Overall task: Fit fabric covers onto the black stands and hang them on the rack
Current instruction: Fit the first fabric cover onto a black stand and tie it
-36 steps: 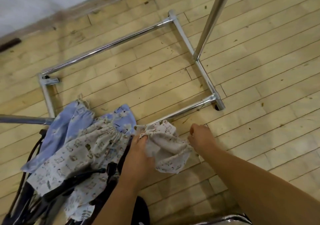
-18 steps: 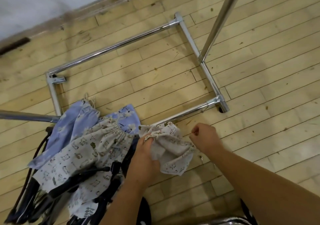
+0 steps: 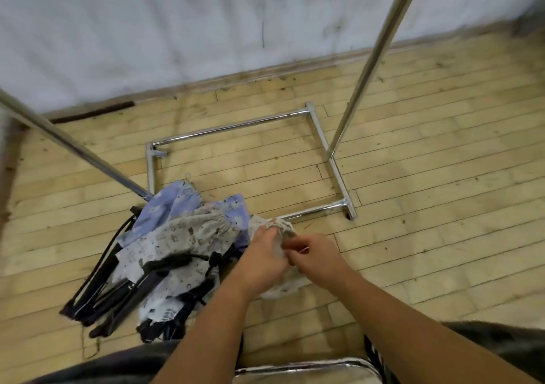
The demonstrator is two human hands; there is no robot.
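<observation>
A small white patterned fabric cover (image 3: 281, 286) is bunched between both hands above the floor. My left hand (image 3: 262, 256) grips its upper edge, fingers curled into the cloth. My right hand (image 3: 317, 258) pinches the cloth right beside the left. To the left lies a heap of black stands (image 3: 124, 292) with a white patterned cover (image 3: 177, 239) and a blue cover (image 3: 168, 209) draped over them. The chrome rack's base frame (image 3: 321, 135) rests on the floor beyond, with one upright pole (image 3: 371, 59) rising at the right.
A second chrome pole (image 3: 67, 147) slants in from the left down to the heap. A white wall (image 3: 206, 23) with a baseboard runs behind the rack. Wooden floorboards (image 3: 442, 191) spread out to the right. A chrome seat edge (image 3: 300, 369) shows at the bottom.
The view has tilted up, bringing the wall into sight. My right hand has moved left from beside the cover to meet my left hand on the cloth.
</observation>
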